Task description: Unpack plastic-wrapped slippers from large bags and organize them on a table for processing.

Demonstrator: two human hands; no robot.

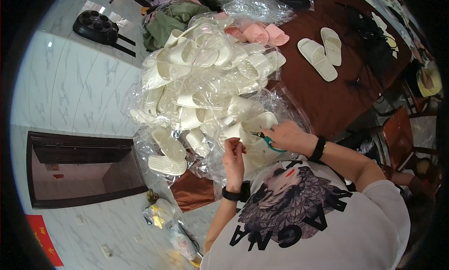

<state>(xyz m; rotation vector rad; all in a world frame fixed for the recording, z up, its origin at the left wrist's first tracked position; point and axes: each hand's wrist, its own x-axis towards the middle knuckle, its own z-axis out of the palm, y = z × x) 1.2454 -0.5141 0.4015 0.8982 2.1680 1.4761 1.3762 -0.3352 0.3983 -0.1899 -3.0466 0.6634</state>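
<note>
My right hand (pixel 291 138) is closed around a pair of scissors (pixel 268 142) with teal handles. Their dark blades point left, over a cream slipper (pixel 263 122) close to my body. To the left of the scissors, my left hand (pixel 234 159) is raised with its fingers curled together; whatever they may hold is too small to make out. Beyond both hands rises a big heap of cream slippers (pixel 191 99), many of them in clear plastic bags. Another pair of cream slippers (pixel 168 151) lies at the heap's near left side.
A brown cloth-covered surface (pixel 299 99) bears the heap. Farther right on it lies a loose pair of cream slippers (pixel 318 59). Pink slippers (pixel 266 34) and crumpled clear plastic (pixel 256 8) are at the back. A wooden chair (pixel 397 134) stands at the right.
</note>
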